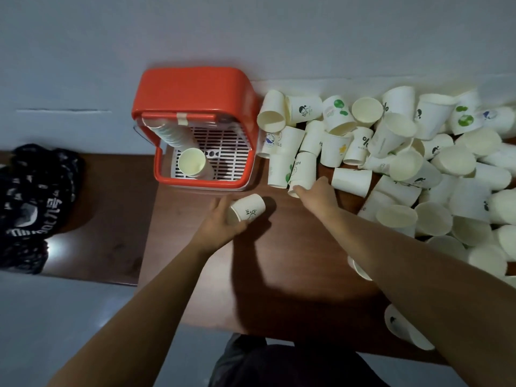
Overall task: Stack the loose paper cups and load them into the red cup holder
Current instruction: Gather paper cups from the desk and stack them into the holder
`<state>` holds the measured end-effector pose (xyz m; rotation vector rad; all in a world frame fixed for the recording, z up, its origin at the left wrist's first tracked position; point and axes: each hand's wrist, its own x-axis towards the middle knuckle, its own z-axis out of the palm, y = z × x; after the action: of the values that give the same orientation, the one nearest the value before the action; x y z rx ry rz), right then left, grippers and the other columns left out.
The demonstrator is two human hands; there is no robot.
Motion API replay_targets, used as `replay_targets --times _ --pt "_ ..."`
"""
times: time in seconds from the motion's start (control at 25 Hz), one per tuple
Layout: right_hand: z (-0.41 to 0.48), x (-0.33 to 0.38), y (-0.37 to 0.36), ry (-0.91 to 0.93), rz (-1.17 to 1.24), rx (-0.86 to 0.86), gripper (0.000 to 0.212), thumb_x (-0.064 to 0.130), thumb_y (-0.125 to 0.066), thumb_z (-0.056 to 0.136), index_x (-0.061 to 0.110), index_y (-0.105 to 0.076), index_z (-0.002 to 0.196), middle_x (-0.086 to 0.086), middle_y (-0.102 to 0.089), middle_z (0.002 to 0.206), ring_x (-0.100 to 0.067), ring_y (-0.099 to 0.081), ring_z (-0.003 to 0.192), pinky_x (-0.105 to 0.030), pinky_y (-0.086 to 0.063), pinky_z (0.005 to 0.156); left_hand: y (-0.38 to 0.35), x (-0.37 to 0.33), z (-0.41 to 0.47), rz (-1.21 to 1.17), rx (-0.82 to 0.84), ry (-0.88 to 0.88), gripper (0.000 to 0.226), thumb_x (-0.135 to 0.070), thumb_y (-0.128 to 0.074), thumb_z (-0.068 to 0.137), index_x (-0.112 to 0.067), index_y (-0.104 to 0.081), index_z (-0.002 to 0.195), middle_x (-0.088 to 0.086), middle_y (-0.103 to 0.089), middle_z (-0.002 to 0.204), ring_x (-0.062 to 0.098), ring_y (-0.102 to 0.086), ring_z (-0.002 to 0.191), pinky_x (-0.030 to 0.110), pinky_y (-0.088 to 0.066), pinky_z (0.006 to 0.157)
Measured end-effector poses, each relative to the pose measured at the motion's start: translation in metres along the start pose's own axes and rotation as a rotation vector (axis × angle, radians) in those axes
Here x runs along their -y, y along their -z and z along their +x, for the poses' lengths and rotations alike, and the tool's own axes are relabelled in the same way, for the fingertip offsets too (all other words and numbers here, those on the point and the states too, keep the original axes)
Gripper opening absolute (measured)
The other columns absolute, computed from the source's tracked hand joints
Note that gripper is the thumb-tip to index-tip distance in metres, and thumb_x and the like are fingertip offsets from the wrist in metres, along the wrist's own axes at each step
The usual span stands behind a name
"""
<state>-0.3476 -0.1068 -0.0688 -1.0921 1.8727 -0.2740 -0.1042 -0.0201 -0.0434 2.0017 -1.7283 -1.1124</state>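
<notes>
A red cup holder [195, 88] stands at the back of the brown table, against the wall. Inside it a stack of white cups [178, 143] leans, open end toward me. My left hand [220, 222] grips one paper cup [248, 209] with a small drawing, just in front of the holder. My right hand [318, 192] reaches into the pile of loose paper cups [391, 152], and its fingers close on the rim of a cup marked "HSH" [300, 171]. The loose cups lie on their sides or upturned, covering the table's right half.
Black patterned cloth [30, 208] lies on a lower brown surface at the left. A white wall rises behind the table [195, 275]. Two cups [405, 331] lie near the table's front edge, under my right forearm.
</notes>
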Motion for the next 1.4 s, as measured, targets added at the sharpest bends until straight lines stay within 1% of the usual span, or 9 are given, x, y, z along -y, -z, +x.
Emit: replay_targets --times 0.12,0.24,0.44,0.64,0.76,0.88,1.08,1.24,1.4 --pt "-0.009 0.004 0.007 -0.038 -0.010 -0.029 0.073 0.037 -0.072 0.081 0.001 -0.037 0.134 -0.018 -0.051 0.132 -0.031 -0.057 0.110 -0.028 -0.042 0.067 0.009 0.017 0.003 -0.090 0.005 0.004 0.065 -0.028 -0.079 0.078 -0.019 -0.045 0.132 0.002 -0.043 0.123 0.012 -0.048 0.111 0.029 -0.045 0.093" --pt "-0.034 0.014 0.018 -0.032 -0.102 -0.098 0.070 0.034 -0.071 0.081 0.003 -0.038 0.134 -0.020 -0.041 0.136 -0.033 -0.052 0.115 -0.032 -0.043 0.083 0.023 0.023 0.009 -0.178 0.019 -0.022 0.067 -0.033 -0.082 0.075 -0.023 -0.042 0.127 0.003 -0.051 0.124 0.017 -0.055 0.111 0.031 -0.050 0.090" --pt "-0.079 0.038 0.026 0.211 -0.248 -0.325 0.070 0.031 -0.077 0.072 0.004 -0.043 0.127 -0.018 -0.048 0.124 -0.037 -0.052 0.112 -0.038 -0.045 0.088 0.066 0.020 0.018 -0.201 0.032 -0.160 0.058 -0.035 -0.082 0.076 -0.027 -0.045 0.120 -0.001 -0.054 0.119 0.019 -0.058 0.109 0.036 -0.053 0.090" --pt "-0.109 0.062 0.016 0.477 -0.341 -0.594 0.061 0.033 -0.071 0.072 -0.004 -0.052 0.117 -0.020 -0.053 0.106 -0.039 -0.053 0.095 -0.042 -0.048 0.079 0.125 0.024 0.025 -0.137 -0.190 -0.273 0.059 -0.040 -0.076 0.082 -0.024 -0.049 0.132 -0.002 -0.044 0.134 0.014 -0.045 0.123 0.040 -0.044 0.105" --pt "-0.121 0.076 -0.002 0.646 -0.346 -0.683 0.063 0.040 -0.061 0.077 -0.007 -0.053 0.119 -0.022 -0.053 0.104 -0.036 -0.053 0.091 -0.042 -0.052 0.080 0.150 0.027 0.027 -0.256 -0.326 -0.235 0.066 -0.035 -0.077 0.081 -0.024 -0.042 0.136 -0.004 -0.046 0.134 0.012 -0.050 0.122 0.034 -0.047 0.101" --pt "-0.130 0.097 -0.020 0.668 -0.259 -0.615 0.062 0.033 -0.069 0.079 -0.003 -0.050 0.125 -0.020 -0.051 0.111 -0.032 -0.055 0.094 -0.032 -0.048 0.082 0.162 0.035 0.035 -0.283 -0.356 -0.158 0.061 -0.036 -0.077 0.081 -0.015 -0.047 0.130 0.000 -0.050 0.123 0.016 -0.056 0.112 0.041 -0.051 0.098" --pt "-0.128 0.118 -0.047 0.614 -0.183 -0.495 0.068 0.034 -0.073 0.079 0.006 -0.045 0.134 -0.014 -0.047 0.121 -0.025 -0.052 0.105 -0.034 -0.048 0.089 0.164 0.048 0.064 -0.016 -0.263 -0.150 0.070 -0.044 -0.078 0.079 -0.017 -0.047 0.136 0.008 -0.039 0.141 0.028 -0.045 0.127 0.042 -0.041 0.105" --pt "-0.124 0.137 -0.060 0.527 -0.114 -0.420 0.077 0.033 -0.077 0.080 0.008 -0.037 0.141 -0.010 -0.046 0.133 -0.020 -0.047 0.119 -0.024 -0.037 0.093 0.150 0.058 0.081 0.127 -0.147 -0.187 0.072 -0.039 -0.080 0.077 -0.017 -0.049 0.138 0.008 -0.041 0.140 0.029 -0.044 0.127 0.041 -0.042 0.104" --pt "-0.115 0.153 -0.070 0.494 -0.098 -0.354 0.069 0.034 -0.077 0.079 0.012 -0.044 0.135 -0.005 -0.048 0.131 -0.011 -0.046 0.108 -0.024 -0.038 0.088 0.137 0.067 0.097 0.209 -0.035 -0.183 0.080 -0.037 -0.082 0.077 -0.019 -0.046 0.145 0.009 -0.040 0.142 0.030 -0.041 0.131 0.041 -0.037 0.108"
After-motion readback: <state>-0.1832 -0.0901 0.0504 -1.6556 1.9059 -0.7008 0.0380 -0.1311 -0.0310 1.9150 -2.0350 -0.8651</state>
